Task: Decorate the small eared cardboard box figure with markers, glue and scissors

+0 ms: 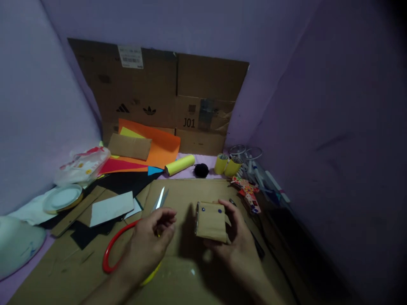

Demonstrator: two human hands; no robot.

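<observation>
My right hand (237,237) holds a small brown cardboard piece (211,222) upright, fingers wrapped round its right side; two dark dots sit near its top edge. My left hand (151,243) is curled closed over the handles of a pair of scissors (160,199), whose shiny blades point up and away over the cardboard sheet (184,190) on the floor. A red ring (110,254) lies under my left wrist.
A flattened cardboard box (159,93) leans on the back wall. Coloured paper sheets (149,148), a yellow roll (179,164), a black pompom (201,170), two yellow cups (227,165), a patterned figure (248,192), pens (263,178), a round lid (62,198) and white paper (111,207) lie around.
</observation>
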